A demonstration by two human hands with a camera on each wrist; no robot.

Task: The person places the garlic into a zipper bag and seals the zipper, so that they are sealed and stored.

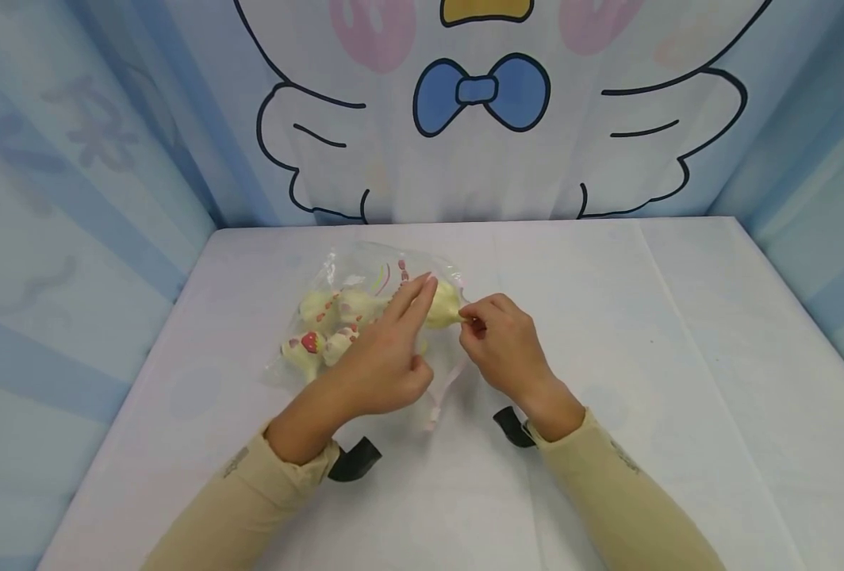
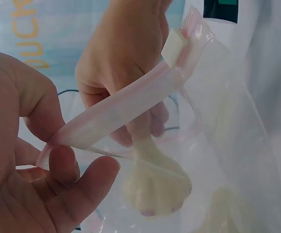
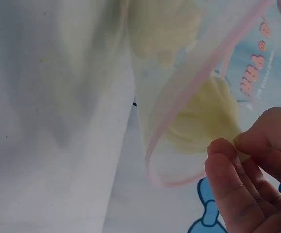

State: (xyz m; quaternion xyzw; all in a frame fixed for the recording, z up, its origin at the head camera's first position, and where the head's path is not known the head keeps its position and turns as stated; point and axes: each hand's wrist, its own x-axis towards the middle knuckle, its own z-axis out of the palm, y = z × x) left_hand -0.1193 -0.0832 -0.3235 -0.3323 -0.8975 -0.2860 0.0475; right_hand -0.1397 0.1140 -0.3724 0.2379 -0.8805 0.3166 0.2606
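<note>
A clear zip bag (image 1: 361, 258) with a pink-edged mouth lies on the table, holding several cream, bulb-shaped toys (image 1: 317, 311). My left hand (image 1: 389, 349) reaches over the bag; in the left wrist view its thumb and fingers pinch the pink zip edge (image 2: 116, 104). At the mouth, my right hand (image 1: 504, 341) pinches the narrow stem of a pale yellow garlic-shaped toy (image 1: 442, 308) between thumb and fingertips. Its round body (image 3: 203, 116) sits within the bag's mouth, and purple spots show on its lower end in the left wrist view.
A white slider (image 2: 174, 47) sits on the zip strip. The white table (image 1: 650, 381) is bordered by printed blue curtains (image 1: 58, 262) at the sides and back. A red strawberry shape (image 1: 312, 342) shows on one bagged toy. Black pieces (image 1: 356, 460) stick out near both cuffs.
</note>
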